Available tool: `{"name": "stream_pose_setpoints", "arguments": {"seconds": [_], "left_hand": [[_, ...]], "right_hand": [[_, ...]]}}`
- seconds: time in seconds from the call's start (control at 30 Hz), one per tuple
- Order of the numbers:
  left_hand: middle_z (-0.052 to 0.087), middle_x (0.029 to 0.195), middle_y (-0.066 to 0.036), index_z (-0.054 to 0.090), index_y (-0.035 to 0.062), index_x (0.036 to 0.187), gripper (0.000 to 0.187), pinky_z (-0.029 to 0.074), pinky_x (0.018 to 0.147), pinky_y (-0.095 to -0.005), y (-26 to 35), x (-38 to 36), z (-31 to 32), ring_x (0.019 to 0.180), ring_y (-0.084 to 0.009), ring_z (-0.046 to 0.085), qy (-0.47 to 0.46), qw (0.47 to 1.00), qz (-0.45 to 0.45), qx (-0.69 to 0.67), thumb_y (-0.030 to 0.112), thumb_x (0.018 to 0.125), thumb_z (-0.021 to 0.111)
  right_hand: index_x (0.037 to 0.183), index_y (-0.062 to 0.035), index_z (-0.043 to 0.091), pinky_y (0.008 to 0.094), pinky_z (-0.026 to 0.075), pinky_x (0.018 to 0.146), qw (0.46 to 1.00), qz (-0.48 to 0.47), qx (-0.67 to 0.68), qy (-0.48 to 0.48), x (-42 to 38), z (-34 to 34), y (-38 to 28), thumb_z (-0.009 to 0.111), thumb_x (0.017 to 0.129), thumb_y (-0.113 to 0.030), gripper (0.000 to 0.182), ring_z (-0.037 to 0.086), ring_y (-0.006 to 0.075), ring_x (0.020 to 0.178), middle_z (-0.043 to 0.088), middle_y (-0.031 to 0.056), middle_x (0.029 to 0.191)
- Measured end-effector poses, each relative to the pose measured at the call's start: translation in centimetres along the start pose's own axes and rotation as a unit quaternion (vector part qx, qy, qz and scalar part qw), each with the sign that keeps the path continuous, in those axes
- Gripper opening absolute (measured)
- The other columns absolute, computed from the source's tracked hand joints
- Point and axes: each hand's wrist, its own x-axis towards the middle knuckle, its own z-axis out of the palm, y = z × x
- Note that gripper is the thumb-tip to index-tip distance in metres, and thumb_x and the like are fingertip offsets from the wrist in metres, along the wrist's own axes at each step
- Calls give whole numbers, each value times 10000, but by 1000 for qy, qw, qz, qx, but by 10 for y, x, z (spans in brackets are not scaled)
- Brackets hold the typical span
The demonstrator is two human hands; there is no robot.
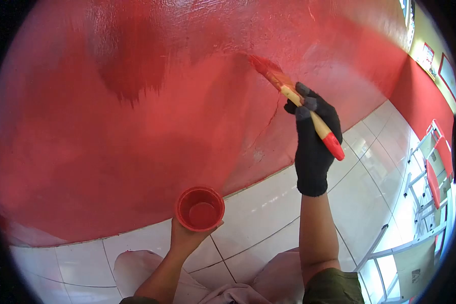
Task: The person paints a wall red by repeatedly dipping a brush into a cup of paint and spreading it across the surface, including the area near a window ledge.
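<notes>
My right hand (pixel 316 131), in a black glove with grey fingertips, grips a paintbrush (pixel 318 124) by its pale wooden handle, which ends in a red tip. The brush's red-coated bristles point up and left, against or very near the red wall (pixel 187 126). Darker, glossy wet-looking paint covers the wall's upper left part, with streaks running down from it. Low in front of the wall, my bare left hand (pixel 190 238) holds a red cup (pixel 200 209) from below and the side. Its inside is red, and a little paint seems to lie at the bottom.
White floor tiles (pixel 258 202) meet the wall's lower edge. At the right stand folding chairs (pixel 435 177) with red parts and metal frames. A metal-framed piece of furniture (pixel 410 263) is nearer, at lower right. Framed pictures (pixel 447 76) hang at the far right.
</notes>
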Motion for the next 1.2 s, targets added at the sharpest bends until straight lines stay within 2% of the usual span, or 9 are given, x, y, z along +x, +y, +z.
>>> {"name": "stream_pose_setpoints", "arguments": {"seconds": [0.1, 0.17, 0.23, 0.37, 0.43, 0.5, 0.7, 1.03, 1.2], "left_hand": [[582, 1129, -85, 502, 53, 1166, 702, 484, 854, -341, -3, -4, -1, 1036, -198, 573, -3, 1000, 2, 1, 127, 573, 870], [585, 1125, -85, 506, 52, 1163, 696, 485, 852, -340, -3, -5, -2, 1031, -198, 575, -4, 1000, -1, 3, 128, 575, 869], [587, 1121, -85, 509, 51, 1159, 689, 487, 849, -340, -1, -4, -2, 1026, -199, 578, -5, 1000, -1, 2, 130, 576, 869], [592, 1113, -83, 520, 46, 1146, 669, 490, 846, -336, 10, -6, 2, 1017, -196, 583, -9, 1000, 10, 14, 128, 580, 866], [594, 1111, -82, 524, 44, 1142, 664, 491, 846, -334, 12, -7, 3, 1014, -194, 585, -3, 1000, 10, 22, 124, 579, 865], [592, 1117, -83, 521, 43, 1147, 664, 488, 852, -331, 9, -7, 3, 1024, -192, 581, -17, 1000, 10, 2, 114, 581, 863], [590, 1127, -87, 519, 43, 1152, 666, 485, 857, -332, 12, -7, 3, 1040, -193, 574, -8, 999, 33, -4, 110, 584, 862], [601, 1108, -85, 530, 41, 1144, 658, 494, 839, -323, 12, -7, 1, 1011, -185, 588, -14, 1000, 9, -1, 113, 581, 864], [600, 1110, -87, 528, 39, 1147, 661, 496, 837, -322, 9, -7, -1, 1013, -189, 588, -10, 1000, 22, -2, 118, 583, 864]], "right_hand": [[1047, 19, 549, 331, 500, 822, 999, -22, -30, -12, 2, 6, 13, 573, 899, -63, 172, 633, 240, 896, 595, 161, 1134], [973, 8, 591, 285, 480, 808, 997, 68, 41, 20, -11, 13, 20, 580, 846, 30, 130, 587, 158, 921, 615, 126, 1072], [969, 10, 590, 273, 489, 791, 995, 102, -16, -17, -34, 8, 38, 572, 847, 30, 125, 585, 150, 916, 615, 127, 1059], [1030, 24, 591, 281, 508, 759, 986, 161, 10, 31, -44, 7, 16, 564, 873, -13, 164, 610, 162, 865, 619, 114, 959], [1042, 22, 601, 259, 475, 719, 989, 131, 10, 68, -22, 15, -2, 555, 905, -84, 179, 613, 153, 819, 638, 89, 919], [1107, 54, 551, 315, 487, 824, 992, 75, 48, 86, -3, 24, -6, 536, 932, -131, 255, 631, 215, 860, 615, 111, 1020], [1102, 50, 566, 312, 517, 784, 989, 134, 31, 51, -40, 33, 23, 551, 924, -135, 258, 624, 202, 868, 616, 121, 1014], [1096, 53, 560, 321, 503, 825, 994, 52, 46, 90, -2, 42, 9, 531, 936, -162, 270, 625, 226, 911, 609, 126, 1051], [1065, 53, 555, 323, 521, 809, 983, 144, 75, 83, -60, 39, 30, 524, 935, -139, 233, 617, 218, 926, 602, 136, 1068]]}}
